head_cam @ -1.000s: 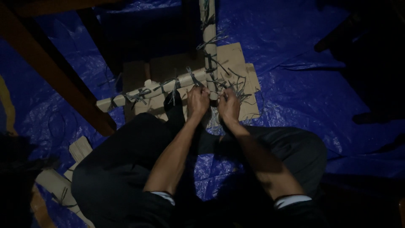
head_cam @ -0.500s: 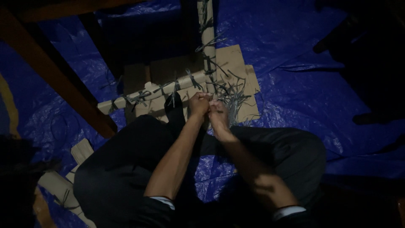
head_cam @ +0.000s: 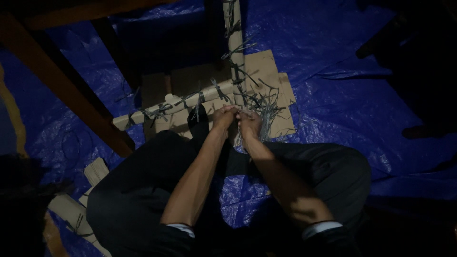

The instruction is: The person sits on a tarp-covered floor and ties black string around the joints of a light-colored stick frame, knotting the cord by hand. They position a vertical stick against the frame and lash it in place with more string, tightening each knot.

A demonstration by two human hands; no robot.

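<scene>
Setting: A person sits cross-legged on a blue tarp (head_cam: 362,100) in dim light, seen from above, dark trousers filling the lower half of the frame.

Left hand (head_cam: 223,118): Closed around thin grey strips at the corner of the frame, knuckles up, touching the right hand at its 3 o'clock.

Right hand (head_cam: 249,124): Fingers curled in a narrow pinch on the same strips, just beside the left hand; exactly which strands it holds cannot be told in the low light.

Strips (head_cam: 266,112): A loose tangle of flat grey strands fans out toward 2 o'clock from the hands, lying over the cardboard.

Frame (head_cam: 157,112): Two pale bars meet in a corner just above the hands, one running out to 9 o'clock, the other up to 12 o'clock; both are wrapped at intervals with knotted grey ties.

Cardboard (head_cam: 264,71): Flat brown sheets lie on the tarp beneath the corner of the frame, at 1 o'clock from the hands.

Wooden beam (head_cam: 62,85): A dark timber slants from the top left edge down to 9 o'clock of the hands, ending near the person's left knee.

Scraps (head_cam: 95,171): Pale offcuts lie on the tarp at 8 o'clock, beside the left leg.
</scene>
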